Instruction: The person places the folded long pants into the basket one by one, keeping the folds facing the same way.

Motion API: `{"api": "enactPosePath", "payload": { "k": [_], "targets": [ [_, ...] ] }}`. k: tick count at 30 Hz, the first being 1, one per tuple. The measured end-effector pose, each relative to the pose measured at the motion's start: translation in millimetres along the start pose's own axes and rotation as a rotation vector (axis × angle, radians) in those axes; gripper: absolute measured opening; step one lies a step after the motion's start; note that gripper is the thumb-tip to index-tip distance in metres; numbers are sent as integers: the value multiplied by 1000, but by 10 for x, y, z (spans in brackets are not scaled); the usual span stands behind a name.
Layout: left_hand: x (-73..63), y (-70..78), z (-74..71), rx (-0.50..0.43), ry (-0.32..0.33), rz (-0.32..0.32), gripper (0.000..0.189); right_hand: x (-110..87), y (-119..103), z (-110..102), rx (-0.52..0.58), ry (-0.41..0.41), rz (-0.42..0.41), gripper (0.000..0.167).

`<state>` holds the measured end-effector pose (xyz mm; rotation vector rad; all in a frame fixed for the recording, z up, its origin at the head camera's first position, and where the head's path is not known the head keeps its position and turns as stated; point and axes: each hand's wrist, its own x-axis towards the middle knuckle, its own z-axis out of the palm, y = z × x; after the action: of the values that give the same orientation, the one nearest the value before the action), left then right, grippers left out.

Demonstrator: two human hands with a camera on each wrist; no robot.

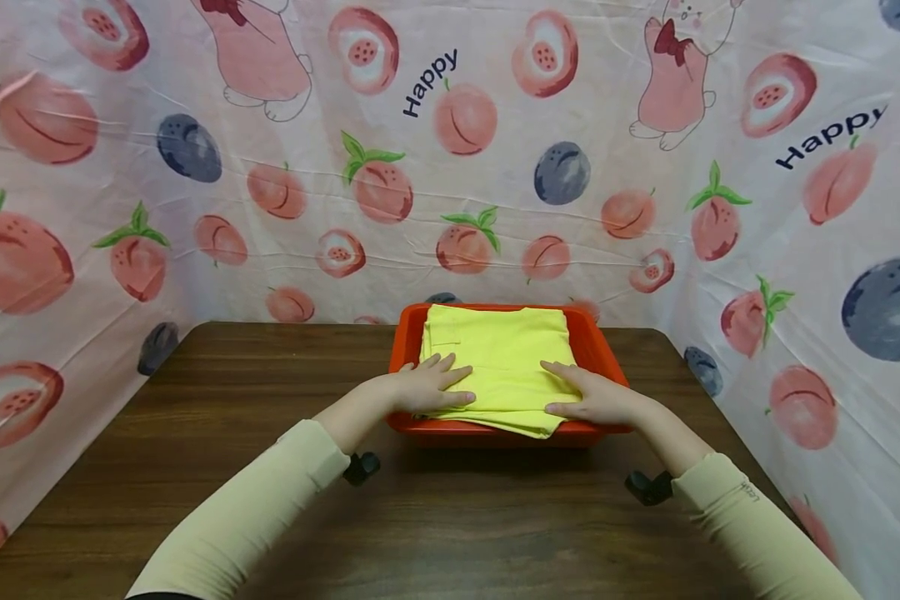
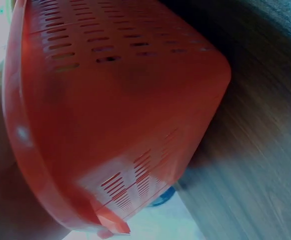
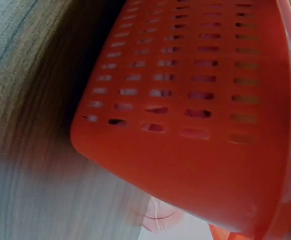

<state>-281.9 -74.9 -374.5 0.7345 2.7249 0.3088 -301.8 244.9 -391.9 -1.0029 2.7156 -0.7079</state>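
Observation:
A folded yellow cloth garment (image 1: 506, 346) lies in a red-orange plastic basket (image 1: 607, 354) at the table's far side, its near edge lapping over the basket's front rim. My left hand (image 1: 433, 385) rests on the cloth's left side with its fingers spread and straight. On the right side my right hand (image 1: 588, 394) touches the cloth, fingers extended and thumb toward the middle. The left wrist view shows the basket's slotted outer wall (image 2: 105, 105) close up, and the right wrist view shows a slotted wall (image 3: 185, 150) too. Both hands' fingers are hidden in the wrist views.
The basket stands on a dark brown wooden table (image 1: 285, 358). Behind and beside the table hangs a pale curtain (image 1: 435, 183) printed with peaches and blue fruit. Black wrist camera mounts (image 1: 648, 487) sit under both forearms, near the tabletop.

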Motion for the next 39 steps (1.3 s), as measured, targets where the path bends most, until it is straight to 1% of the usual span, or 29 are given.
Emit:
{"api": "enactPosePath", "payload": {
  "k": [5, 8, 19, 28, 33, 35, 39],
  "targets": [
    [-5, 1, 28, -9, 28, 8, 71, -4, -27, 27, 19, -1, 37, 82],
    [2, 5, 46, -16, 35, -1, 72, 1, -45, 33, 26, -17, 60, 82],
    [70, 69, 78, 0, 34, -60, 70, 24, -100, 6, 14, -113, 106, 74],
    [81, 87, 60, -7, 7, -86, 68, 40, -149, 25, 17, -121, 124, 70],
    [70, 84, 37, -17, -20, -69, 68, 44, -138, 39, 19, -121, 121, 73],
    [62, 75, 30, -19, -31, -50, 68, 33, -114, 44, 17, -111, 119, 75],
    [50, 20, 18, -41, -31, -4, 68, -5, -63, 48, -9, -42, 98, 81]
  ]
}}
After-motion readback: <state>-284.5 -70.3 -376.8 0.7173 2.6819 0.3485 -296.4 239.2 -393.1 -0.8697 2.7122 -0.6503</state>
